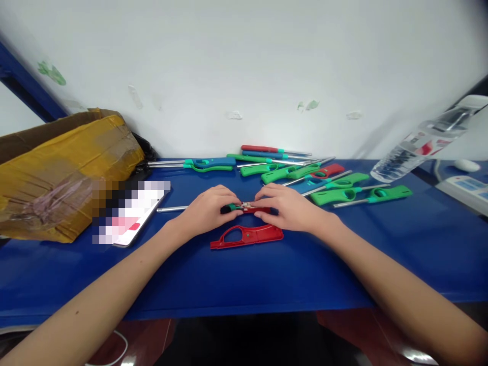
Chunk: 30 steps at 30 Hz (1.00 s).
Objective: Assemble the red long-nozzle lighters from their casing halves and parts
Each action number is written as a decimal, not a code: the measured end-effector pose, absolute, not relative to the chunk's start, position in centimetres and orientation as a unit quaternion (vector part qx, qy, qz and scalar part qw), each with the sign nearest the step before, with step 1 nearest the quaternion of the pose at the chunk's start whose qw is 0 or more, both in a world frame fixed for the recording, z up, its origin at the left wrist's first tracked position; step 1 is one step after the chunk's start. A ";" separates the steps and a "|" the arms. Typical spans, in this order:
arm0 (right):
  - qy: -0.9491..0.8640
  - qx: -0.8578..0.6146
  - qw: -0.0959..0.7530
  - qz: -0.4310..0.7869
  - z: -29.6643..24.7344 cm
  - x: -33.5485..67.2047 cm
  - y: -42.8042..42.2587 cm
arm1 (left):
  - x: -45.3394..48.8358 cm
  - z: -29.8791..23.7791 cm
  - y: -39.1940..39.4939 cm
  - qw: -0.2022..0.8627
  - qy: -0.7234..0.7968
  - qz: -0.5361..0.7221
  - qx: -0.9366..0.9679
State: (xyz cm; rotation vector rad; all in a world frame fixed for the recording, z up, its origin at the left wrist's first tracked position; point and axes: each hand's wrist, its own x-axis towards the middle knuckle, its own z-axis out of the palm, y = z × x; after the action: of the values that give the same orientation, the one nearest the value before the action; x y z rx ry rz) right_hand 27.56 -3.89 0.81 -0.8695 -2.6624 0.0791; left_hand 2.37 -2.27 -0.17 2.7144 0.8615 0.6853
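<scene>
1. The open red lighter (254,209) is in the middle, between both hands, on or just over the blue table (213,284). Its metal tube (171,209) points to nine o'clock.
2. The left hand (211,207), on its nine o'clock side, has its grip closed around the tube end.
3. The right hand (287,208), on its three o'clock side, has its grip closed on the red handle end.
4. A loose red half (263,235) lies near, at six o'clock, with nobody touching it.
5. More lighters (276,175) lie in a pile, from twelve to three o'clock.
6. The lighter looks light, stiff and a bit slippery. The tiny parts (246,206) inside could pop out easily. Best to pinch it softly by the outside edges, keeping it flat.
</scene>
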 end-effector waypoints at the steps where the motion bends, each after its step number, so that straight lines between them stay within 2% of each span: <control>1: -0.936 -0.307 0.170 0.023 0.8 27.5 -3.9 | 2.1 0.0 -2.2 0.107 0.295 0.225 0.923; 7: -0.928 -0.329 0.173 0.000 0.5 27.3 -3.9 | -0.2 0.7 -1.2 0.092 0.332 0.160 0.925; 18: -0.931 -0.316 0.184 -0.012 0.0 26.6 -4.1 | -0.1 0.9 -1.6 0.102 0.335 0.133 0.927; 30: -0.912 -0.345 0.221 -0.022 -0.7 26.2 -4.2 | 0.1 0.4 -1.3 0.134 0.346 0.167 0.913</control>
State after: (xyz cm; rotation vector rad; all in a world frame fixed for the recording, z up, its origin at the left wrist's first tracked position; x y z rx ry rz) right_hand 26.19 -4.16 -0.69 -0.9532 -2.5213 -0.0606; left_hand 0.10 -1.35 0.37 2.6467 1.0037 0.4847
